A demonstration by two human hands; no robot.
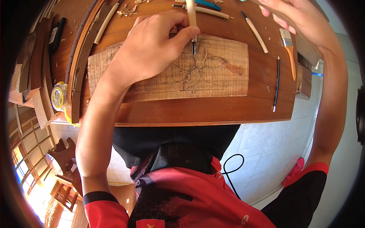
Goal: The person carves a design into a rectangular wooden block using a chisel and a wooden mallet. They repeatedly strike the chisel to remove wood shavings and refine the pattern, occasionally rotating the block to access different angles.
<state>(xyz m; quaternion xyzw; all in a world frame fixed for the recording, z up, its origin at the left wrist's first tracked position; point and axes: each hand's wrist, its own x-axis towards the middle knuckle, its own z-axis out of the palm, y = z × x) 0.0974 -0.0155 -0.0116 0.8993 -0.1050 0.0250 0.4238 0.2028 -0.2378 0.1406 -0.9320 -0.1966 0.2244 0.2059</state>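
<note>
My left hand (156,49) is closed around the pale wooden handle (191,15) of a carving chisel. The chisel stands nearly upright, its dark metal blade (194,47) meeting the wooden board (228,85). A flower pattern (199,64) is drawn in dark lines on that board, with a rounded petal outline and a small round centre near the blade. Up at the far right, my right hand (294,17) is raised above the table with its fingers bent; the top edge cuts part of it off, and whatever it grips is out of sight.
Wooden-handled carving tools (254,32) lie beyond and beside the board, with shavings (127,10). To the right are a brush (289,57) and a dark pencil (276,85). A yellow tape measure (59,97) and wood strips (78,76) line the left. The table's front edge (182,123) faces my body.
</note>
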